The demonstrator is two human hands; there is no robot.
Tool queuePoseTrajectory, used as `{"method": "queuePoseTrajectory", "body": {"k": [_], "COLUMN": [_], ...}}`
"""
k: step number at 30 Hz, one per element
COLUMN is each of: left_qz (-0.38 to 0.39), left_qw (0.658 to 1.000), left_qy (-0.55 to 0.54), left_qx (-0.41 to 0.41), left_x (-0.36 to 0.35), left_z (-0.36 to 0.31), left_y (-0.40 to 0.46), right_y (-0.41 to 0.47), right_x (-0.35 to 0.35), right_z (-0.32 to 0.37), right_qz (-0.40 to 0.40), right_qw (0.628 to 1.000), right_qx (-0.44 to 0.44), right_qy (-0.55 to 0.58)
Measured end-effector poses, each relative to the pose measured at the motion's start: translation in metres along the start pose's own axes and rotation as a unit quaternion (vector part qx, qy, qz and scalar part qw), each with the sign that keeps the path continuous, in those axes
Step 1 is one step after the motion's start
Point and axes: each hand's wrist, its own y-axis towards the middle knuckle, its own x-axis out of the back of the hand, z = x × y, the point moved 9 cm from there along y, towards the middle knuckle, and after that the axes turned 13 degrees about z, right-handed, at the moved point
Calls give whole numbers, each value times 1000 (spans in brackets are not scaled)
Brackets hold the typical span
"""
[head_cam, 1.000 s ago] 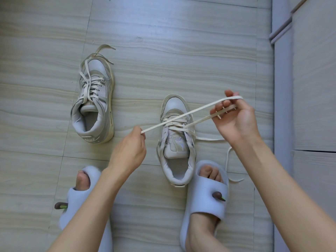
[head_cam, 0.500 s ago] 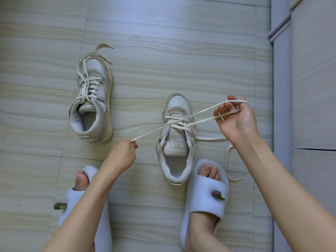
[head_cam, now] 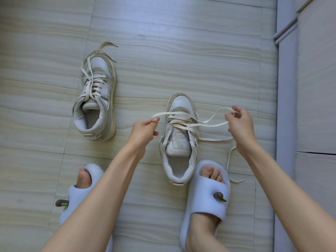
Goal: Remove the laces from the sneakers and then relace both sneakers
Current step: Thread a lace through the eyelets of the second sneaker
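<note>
from the left i see the far sneaker (head_cam: pixel 95 99) lying alone, laced, well clear of both hands. my left hand (head_cam: pixel 143 131) pinches one lace end (head_cam: pixel 160 114) just left of the near sneaker (head_cam: pixel 180 139), whose long axis runs away from me, toe up. the lace (head_cam: pixel 209 123) crosses that axis sideways, slack, to my right hand (head_cam: pixel 240 126), which pinches a loop of it on the sneaker's right. i judge the left hand nearer the eyelets, so it leads.

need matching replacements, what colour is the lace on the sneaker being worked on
Cream, off-white lace on the pale grey sneaker; head view.
</note>
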Motion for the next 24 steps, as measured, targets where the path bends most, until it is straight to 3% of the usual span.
{"method": "queuePoseTrajectory", "body": {"k": [2, 6, 13, 18, 24], "left_qz": [-7, -30, 1, 16, 11], "left_qw": [1000, 997, 996, 995, 995], "left_qy": [-2, -74, -63, -59, -80], "left_qx": [6, -5, -60, -81, -52], "left_x": [-4, -8, -17, -23, -21], "left_z": [3, 8, -5, -4, 8], "left_y": [3, 4, 2, 5, 6], "right_y": [-8, -25, -44, -42, -40], "right_x": [1, -13, -80, -111, -117], "right_z": [4, 16, 46, 44, 41], "right_qz": [-43, -63, 60, 136, 136], "right_qw": [995, 984, 953, 926, 926], "right_qx": [24, 88, 215, 221, 214], "right_qy": [-91, -142, -204, -276, -280]}}
